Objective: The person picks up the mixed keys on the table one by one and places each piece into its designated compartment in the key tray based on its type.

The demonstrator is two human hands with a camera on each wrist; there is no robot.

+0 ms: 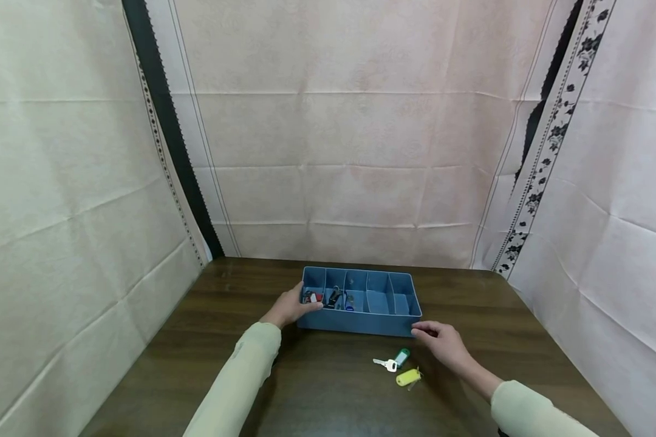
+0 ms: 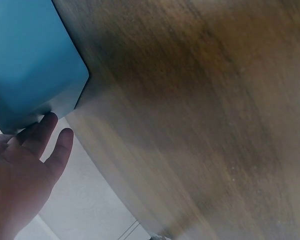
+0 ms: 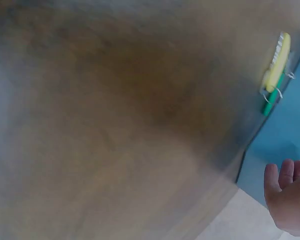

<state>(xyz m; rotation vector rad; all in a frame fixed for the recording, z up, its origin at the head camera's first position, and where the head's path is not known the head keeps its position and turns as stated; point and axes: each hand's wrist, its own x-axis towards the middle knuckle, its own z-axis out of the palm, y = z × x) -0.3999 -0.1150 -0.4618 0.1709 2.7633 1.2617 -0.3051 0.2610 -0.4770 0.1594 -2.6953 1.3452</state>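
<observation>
A blue divided box (image 1: 355, 323) stands on the table. My left hand (image 1: 291, 308) grips its left end, the thumb over the front rim and the fingers along the end wall. In the left wrist view, the fingertips of that hand (image 2: 27, 167) lie against the blue end wall. My right hand (image 1: 443, 346) is at the front right corner, its fingers loosely bent and nothing seen in them; whether they touch the box cannot be told. In front of the box lie a silver key (image 1: 389, 365) with a green tag (image 1: 402, 357) and a yellow key tag (image 1: 407, 377).
The left compartments hold small items: a red-and-white one (image 1: 313, 297), a black one (image 1: 334, 297) and a blue one (image 1: 349, 302). Brown wood table (image 1: 328, 394) spreads around the box. Pale cloth (image 1: 361, 133) hangs behind and at both sides.
</observation>
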